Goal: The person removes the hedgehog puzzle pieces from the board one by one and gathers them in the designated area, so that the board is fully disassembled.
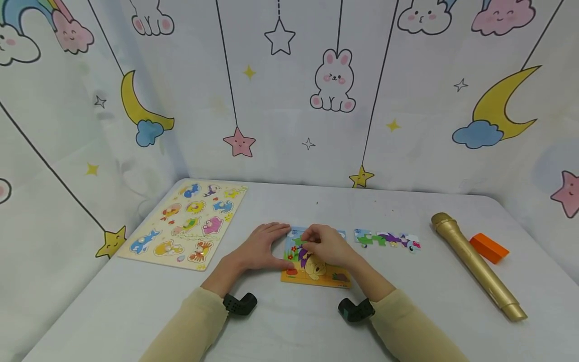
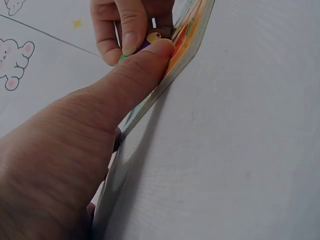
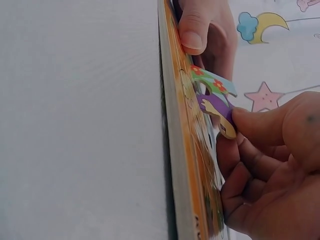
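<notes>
A small jigsaw board with an orange lower part lies in the middle of the table in the head view. My left hand rests along its left side, fingers stretched out and thumb on the lower left edge. Over the board, my right hand pinches a jigsaw piece between thumb and fingers. Red flowers on green and a purple part show on that piece; the right wrist view has it tilted above the board surface. The right hand covers the board's upper right part in the head view.
Several loose jigsaw pieces lie in a row right of the board. A golden microphone-shaped stick and an orange block are farther right. At the back left lies a large animal picture board. A printed cloth backdrop rises behind the table.
</notes>
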A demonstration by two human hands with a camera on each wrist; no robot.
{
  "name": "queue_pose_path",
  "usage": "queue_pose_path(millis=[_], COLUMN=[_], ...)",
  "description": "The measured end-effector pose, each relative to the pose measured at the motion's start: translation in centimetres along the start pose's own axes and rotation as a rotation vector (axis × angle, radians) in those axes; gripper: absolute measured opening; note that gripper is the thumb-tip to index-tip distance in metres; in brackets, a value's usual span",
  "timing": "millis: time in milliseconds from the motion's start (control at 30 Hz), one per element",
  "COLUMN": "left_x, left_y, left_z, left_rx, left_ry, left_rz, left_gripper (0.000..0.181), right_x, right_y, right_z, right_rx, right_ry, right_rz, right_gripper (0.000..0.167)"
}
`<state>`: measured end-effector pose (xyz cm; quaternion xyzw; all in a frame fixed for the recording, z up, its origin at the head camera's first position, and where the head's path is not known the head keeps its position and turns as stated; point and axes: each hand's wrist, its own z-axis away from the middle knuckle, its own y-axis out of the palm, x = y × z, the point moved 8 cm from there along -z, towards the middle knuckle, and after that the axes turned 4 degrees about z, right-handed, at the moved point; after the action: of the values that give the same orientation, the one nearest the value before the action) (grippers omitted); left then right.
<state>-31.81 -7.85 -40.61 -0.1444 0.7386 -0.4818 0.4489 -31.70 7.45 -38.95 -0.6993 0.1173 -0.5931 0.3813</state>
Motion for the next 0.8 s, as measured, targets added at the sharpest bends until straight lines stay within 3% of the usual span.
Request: queue_pose_path(millis=[500, 700, 800], left_x=[0.0, 0.0, 0.1], left_y=[0.1, 0.2, 0.2], left_z=[0.0, -0.2, -0.2], left_rx=[0.041, 0.051, 0.058], left_ry=[-0.045, -0.06, -0.069], left_rz=[0.0, 0.003, 0.009], left_gripper=[0.093, 0.093, 0.094], right_x=[-0.5, -1.5, -1.8], right_y=[0.1, -1.0, -1.4], right_z=[0.0, 0.0, 0.0], right_rx=[-0.064, -0.151, -0.154], right_ry=[0.088, 0.166, 0.167], right_rz=[-0.038, -0.099, -0.118], right_gripper=[0.005, 0.012, 0.013])
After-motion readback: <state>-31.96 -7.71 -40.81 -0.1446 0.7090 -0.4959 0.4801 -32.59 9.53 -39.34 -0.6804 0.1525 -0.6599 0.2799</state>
